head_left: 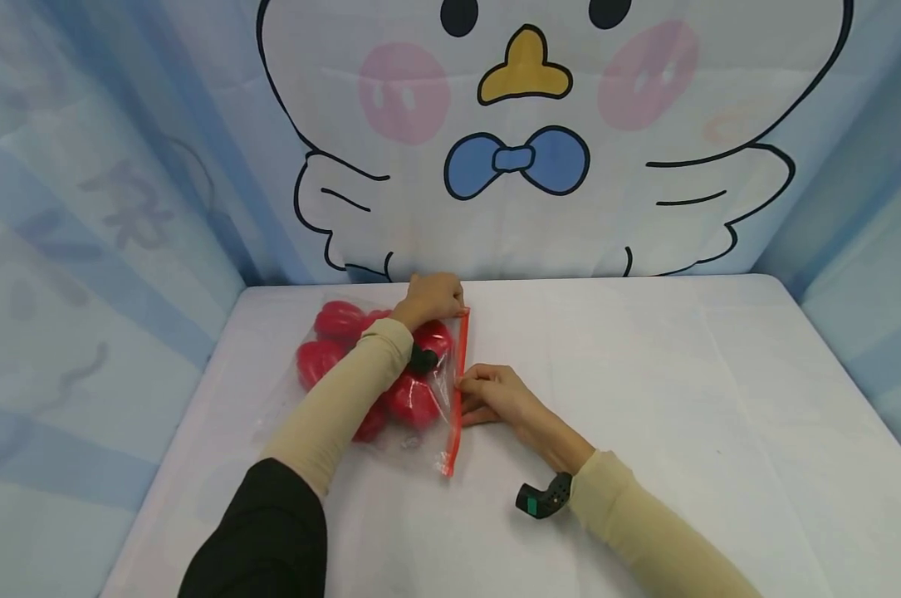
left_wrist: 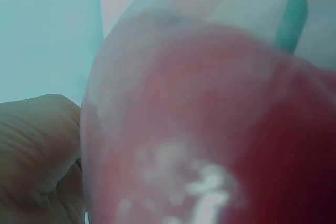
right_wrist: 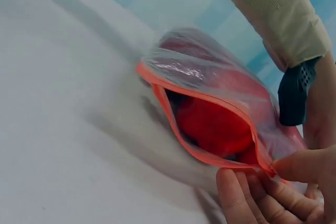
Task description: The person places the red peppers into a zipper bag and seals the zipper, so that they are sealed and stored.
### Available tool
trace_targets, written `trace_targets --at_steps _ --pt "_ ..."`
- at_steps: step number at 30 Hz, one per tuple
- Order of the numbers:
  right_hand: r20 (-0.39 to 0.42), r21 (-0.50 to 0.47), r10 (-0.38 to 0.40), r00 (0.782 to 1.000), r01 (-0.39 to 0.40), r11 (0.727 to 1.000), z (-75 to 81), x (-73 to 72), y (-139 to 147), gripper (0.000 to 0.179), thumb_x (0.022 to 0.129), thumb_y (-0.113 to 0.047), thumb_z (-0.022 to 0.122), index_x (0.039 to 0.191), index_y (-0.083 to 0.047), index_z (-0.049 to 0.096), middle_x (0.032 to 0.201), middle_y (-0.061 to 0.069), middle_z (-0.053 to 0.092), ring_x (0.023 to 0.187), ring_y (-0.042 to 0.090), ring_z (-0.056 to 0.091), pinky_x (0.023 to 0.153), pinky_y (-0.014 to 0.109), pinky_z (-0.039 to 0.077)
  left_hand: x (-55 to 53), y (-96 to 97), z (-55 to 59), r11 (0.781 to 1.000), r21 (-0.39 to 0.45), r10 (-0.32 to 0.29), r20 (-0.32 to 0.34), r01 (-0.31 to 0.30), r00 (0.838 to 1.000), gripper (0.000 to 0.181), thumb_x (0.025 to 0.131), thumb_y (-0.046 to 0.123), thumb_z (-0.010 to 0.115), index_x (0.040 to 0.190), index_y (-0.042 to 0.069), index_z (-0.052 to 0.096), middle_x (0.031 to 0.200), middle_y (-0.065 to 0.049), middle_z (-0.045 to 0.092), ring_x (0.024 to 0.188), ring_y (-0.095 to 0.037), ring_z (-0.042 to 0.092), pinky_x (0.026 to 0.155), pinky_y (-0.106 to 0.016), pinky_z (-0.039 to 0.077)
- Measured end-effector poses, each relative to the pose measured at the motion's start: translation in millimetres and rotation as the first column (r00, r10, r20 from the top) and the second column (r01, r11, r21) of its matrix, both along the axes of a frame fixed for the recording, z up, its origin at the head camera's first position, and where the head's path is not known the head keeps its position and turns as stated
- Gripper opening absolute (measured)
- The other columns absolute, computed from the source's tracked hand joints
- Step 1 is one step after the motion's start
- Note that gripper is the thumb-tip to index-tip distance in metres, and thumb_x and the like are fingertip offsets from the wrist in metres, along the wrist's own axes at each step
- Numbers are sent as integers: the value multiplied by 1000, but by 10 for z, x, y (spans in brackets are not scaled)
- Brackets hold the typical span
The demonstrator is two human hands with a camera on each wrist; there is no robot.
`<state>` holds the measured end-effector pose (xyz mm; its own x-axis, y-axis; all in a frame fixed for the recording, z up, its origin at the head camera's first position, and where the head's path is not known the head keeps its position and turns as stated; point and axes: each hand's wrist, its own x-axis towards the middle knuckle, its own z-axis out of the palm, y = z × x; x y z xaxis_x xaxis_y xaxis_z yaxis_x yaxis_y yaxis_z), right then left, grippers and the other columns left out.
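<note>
A clear zip bag [head_left: 438, 448] with an orange-red zip strip lies on the left part of the table. Inside it are several glossy red bell peppers [head_left: 414, 402]; one fills much of the left wrist view, a green stem [left_wrist: 292, 22] behind it. My left hand [head_left: 433, 296] reaches across the bag and holds the far end of the strip; its fingertips are mostly hidden. My right hand [head_left: 495, 394] pinches the strip near its middle between thumb and fingers. In the right wrist view the bag's mouth [right_wrist: 181, 132] gapes on the near side of that pinch.
A white tabletop [head_left: 644, 399] extends to the right of the bag. Behind it hangs a curtain [head_left: 525, 224] with a cartoon bird, and patterned curtains flank both sides. A dark wrist camera [head_left: 544, 497] sits by the right cuff.
</note>
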<state>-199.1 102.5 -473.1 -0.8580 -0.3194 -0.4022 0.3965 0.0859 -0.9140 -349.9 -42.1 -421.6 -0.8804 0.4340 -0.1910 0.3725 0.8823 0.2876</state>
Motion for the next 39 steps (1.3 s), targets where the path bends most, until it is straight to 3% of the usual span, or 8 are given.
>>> trace_targets --at_steps 21,26,34,39 --pt "22 -47 -34 999 35 998 -39 428 -34 15 103 -20 63 98 -6 64 85 4 65 79 15 67 75 31 64 -74 -10 -32 1000 11 12 21 -12 1000 26 99 31 68 91 11 81 102 -4 78 100 -22 64 114 -59 36" --pt "29 -52 -73 997 74 996 -39 471 -26 13 102 -18 62 98 -6 65 82 2 64 76 14 66 72 29 63 -85 3 -54 1000 24 3 29 -3 1000 26 99 32 68 90 11 81 99 -5 78 99 -22 64 118 -65 32" --pt "13 -54 -97 995 98 994 -46 512 -10 13 102 -19 62 97 -6 64 78 0 64 74 12 64 68 26 62 -106 27 -93 1000 10 17 29 -17 999 26 99 34 68 90 12 81 99 -3 77 95 -19 61 115 -61 35" --pt "16 -44 -109 994 109 993 -37 510 -17 14 102 -17 61 97 -5 64 77 0 63 73 11 64 66 26 61 -118 39 -81 1000 -19 19 38 -18 999 26 99 34 67 95 13 81 102 -3 78 100 -20 63 114 -59 37"
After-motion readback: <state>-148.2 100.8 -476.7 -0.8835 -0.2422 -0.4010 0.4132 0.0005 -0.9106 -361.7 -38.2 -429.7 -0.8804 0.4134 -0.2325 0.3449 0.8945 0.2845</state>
